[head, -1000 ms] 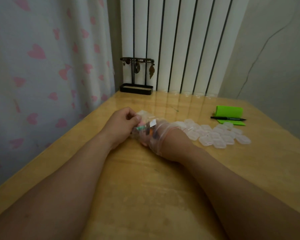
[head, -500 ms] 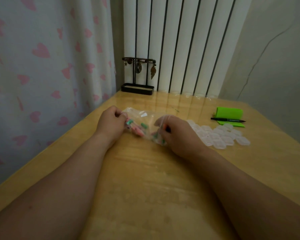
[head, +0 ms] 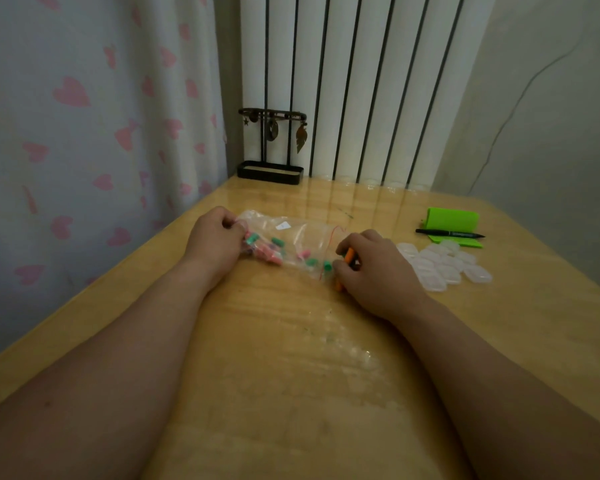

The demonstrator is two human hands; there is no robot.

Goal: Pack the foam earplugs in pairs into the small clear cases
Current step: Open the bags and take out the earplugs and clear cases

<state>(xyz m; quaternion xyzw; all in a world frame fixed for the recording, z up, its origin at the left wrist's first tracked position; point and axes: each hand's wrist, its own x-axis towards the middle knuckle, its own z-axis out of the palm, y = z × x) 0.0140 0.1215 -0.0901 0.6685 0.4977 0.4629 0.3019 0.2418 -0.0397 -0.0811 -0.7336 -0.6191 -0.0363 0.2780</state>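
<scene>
Hands meet at mid-frame. The left hand (head: 215, 241) has curled fingers pinching the left end of a clear bag (head: 293, 233), and the right hand (head: 374, 270) grips the bag's right end, with an orange earplug (head: 349, 253) showing at its fingers. In the bag lie four green earplugs (head: 278, 242) and several pink earplugs (head: 268, 255), too bunched to count. Clear cases (head: 442, 266), roughly a dozen, cluster on the bench (head: 291, 341) just right of that hand. One pen (head: 447, 233) lies beyond them.

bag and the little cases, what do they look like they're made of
The bag: thin clear plastic film, glossy, it seems; it crinkles and the earplugs show through. The cases: apparently rigid translucent plastic, frosted white, keeping rounded box shapes.
</scene>
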